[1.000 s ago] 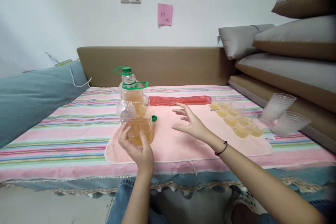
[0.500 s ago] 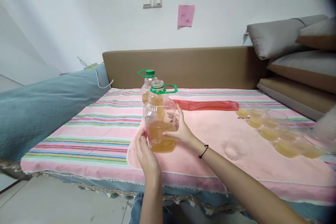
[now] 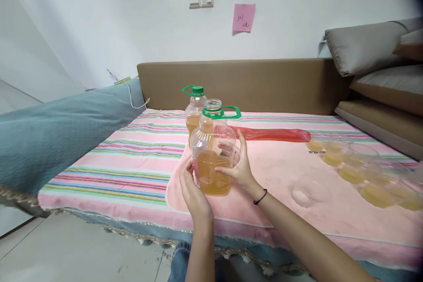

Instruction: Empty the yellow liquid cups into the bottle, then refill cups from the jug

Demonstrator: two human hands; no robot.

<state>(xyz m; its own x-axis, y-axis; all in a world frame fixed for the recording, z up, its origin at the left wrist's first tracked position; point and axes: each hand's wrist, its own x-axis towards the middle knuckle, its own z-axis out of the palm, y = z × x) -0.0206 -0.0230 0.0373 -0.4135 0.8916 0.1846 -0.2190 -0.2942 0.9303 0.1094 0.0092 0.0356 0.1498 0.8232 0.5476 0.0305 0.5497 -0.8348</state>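
A clear plastic jug [image 3: 214, 172] stands uncapped in front of me, with a green ring handle at its neck and amber liquid in its lower half. My left hand [image 3: 196, 196] cups its lower left side. On the right side, my right hand [image 3: 243, 169] has its thumb across the front and its fingers partly seen through the plastic. Just behind stands a second jug [image 3: 193, 121] of the same kind, with a green cap on. To the right, a clear plastic cup [image 3: 309, 191] sits on the pink mat [image 3: 274, 172]; I see no amber liquid in it.
Several clear cups of yellowish liquid [image 3: 352, 174] stand in a slanting group at the right. A red plastic bag [image 3: 274, 135] lies stretched along the mat's back edge. Grey and brown cushions [image 3: 366, 48] are stacked at the far right, and a brown backrest [image 3: 247, 86] runs behind.
The view has turned a little to the left, so everything appears further right. Both hands stay on the uncapped jug, which shows slightly more to the right of the capped one.
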